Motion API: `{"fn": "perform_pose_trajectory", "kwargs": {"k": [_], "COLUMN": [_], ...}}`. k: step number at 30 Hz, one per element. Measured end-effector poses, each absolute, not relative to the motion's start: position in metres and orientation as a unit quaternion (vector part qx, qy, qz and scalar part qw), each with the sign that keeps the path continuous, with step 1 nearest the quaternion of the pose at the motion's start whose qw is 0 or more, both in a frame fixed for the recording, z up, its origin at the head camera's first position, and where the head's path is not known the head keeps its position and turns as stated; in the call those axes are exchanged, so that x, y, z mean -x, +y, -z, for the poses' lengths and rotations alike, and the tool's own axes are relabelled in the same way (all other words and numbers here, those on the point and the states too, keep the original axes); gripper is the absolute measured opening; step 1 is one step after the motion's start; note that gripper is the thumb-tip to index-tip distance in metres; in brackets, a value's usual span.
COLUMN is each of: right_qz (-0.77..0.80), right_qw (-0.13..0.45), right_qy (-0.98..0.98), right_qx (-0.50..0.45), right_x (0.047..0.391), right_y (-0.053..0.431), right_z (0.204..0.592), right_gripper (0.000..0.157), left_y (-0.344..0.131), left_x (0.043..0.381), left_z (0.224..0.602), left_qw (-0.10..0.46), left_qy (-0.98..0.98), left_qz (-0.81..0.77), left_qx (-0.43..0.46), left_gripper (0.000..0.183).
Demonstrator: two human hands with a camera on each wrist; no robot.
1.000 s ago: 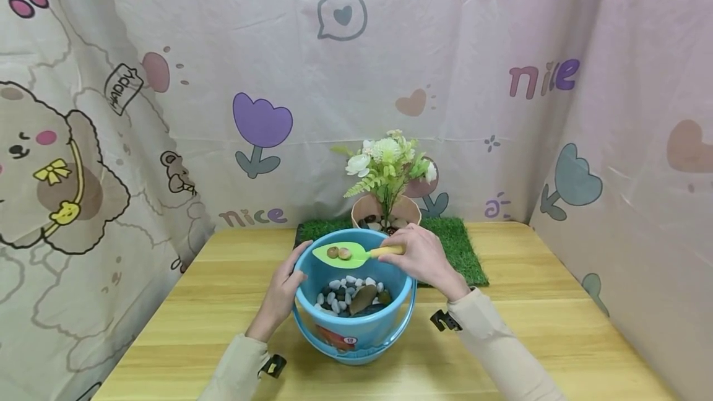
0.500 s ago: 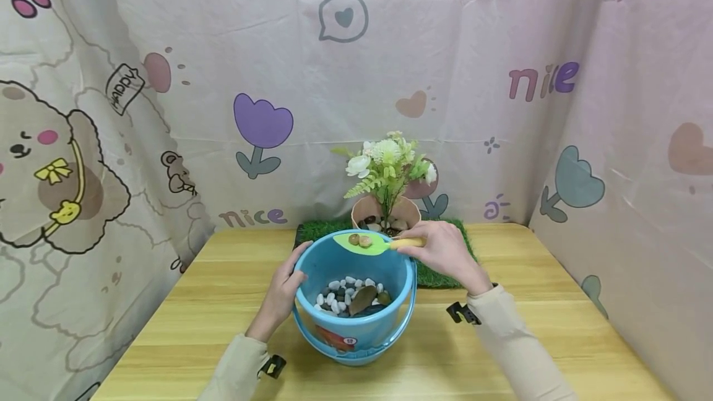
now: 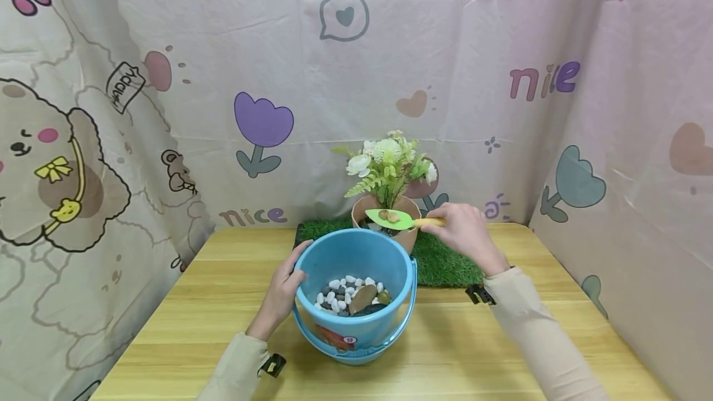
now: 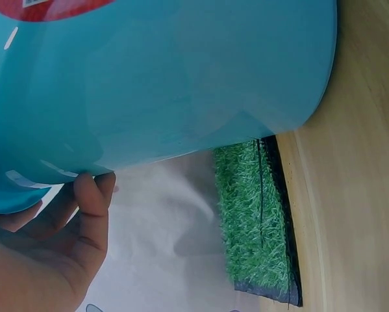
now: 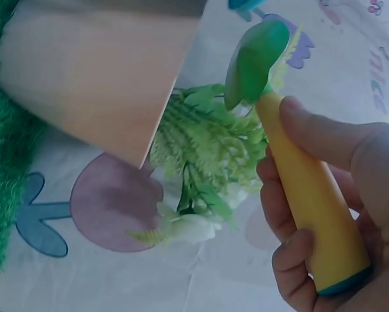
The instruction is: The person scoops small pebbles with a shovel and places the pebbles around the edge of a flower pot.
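My right hand (image 3: 465,232) grips the yellow handle of a small toy shovel (image 3: 398,220) with a green blade. Two brownish pebbles (image 3: 388,216) lie on the blade, which is held over the front of a pinkish flowerpot (image 3: 408,237). White flowers and green leaves (image 3: 387,166) rise from the pot. My left hand (image 3: 281,293) holds the rim of a blue bucket (image 3: 356,330) on its left side; in the left wrist view its fingers (image 4: 93,208) bend at the rim. White and dark stones (image 3: 351,297) lie in the bucket, with a larger brown one among them.
A mat of artificial grass (image 3: 445,262) lies under the flowerpot at the back of the wooden table (image 3: 217,302). The bucket's handle (image 3: 413,302) hangs down at its front and right. A printed cloth (image 3: 473,48) hangs behind and at both sides.
My right hand has carried the shovel with its two pebbles up, back and to the right, from over the bucket to the flowerpot. The left hand and bucket have stayed put.
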State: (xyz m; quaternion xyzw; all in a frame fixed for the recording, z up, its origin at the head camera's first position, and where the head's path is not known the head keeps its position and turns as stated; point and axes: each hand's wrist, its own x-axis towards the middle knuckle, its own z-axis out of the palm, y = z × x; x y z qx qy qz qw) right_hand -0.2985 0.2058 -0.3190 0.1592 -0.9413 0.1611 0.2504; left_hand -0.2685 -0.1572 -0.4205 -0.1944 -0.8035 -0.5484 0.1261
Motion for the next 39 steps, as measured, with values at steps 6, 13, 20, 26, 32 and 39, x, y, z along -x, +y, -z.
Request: {"fn": "perform_pose_trajectory", "kwargs": {"k": [6,13,20,26,32,39], "right_qz": [-0.134,-0.139,-0.144,-0.152,-0.173,-0.194], "right_qw": [0.214,0.188,0.180,0.170,0.153,0.142], "right_qy": [-0.960,-0.967,-0.969,-0.969,-0.970,-0.968], "right_qx": [-0.124,-0.096,-0.092,-0.090,-0.079,-0.076], "right_x": [0.307,0.315,0.320,0.322,0.324,0.328], "right_y": [0.209,0.214,0.217,0.217,0.217,0.218], "right_z": [0.315,0.314,0.319,0.320,0.321,0.323], "right_gripper": [0.030,0.033,0.030,0.027,0.028,0.028], "left_y": [-0.157,-0.157,-0.156,-0.157,-0.157,-0.157], "left_x": [0.268,0.268,0.267,0.266,0.266,0.266], "left_z": [0.420,0.419,0.418,0.419,0.419,0.419], "left_qw": [0.126,0.126,0.129,0.132,0.133,0.133], "left_qy": [-0.803,-0.802,-0.801,-0.799,-0.798,-0.798], "left_qz": [0.550,0.550,0.551,0.551,0.553,0.553], "left_qx": [0.193,0.193,0.196,0.200,0.201,0.200], "left_gripper": [0.064,0.063,0.063,0.064,0.064,0.064]}}
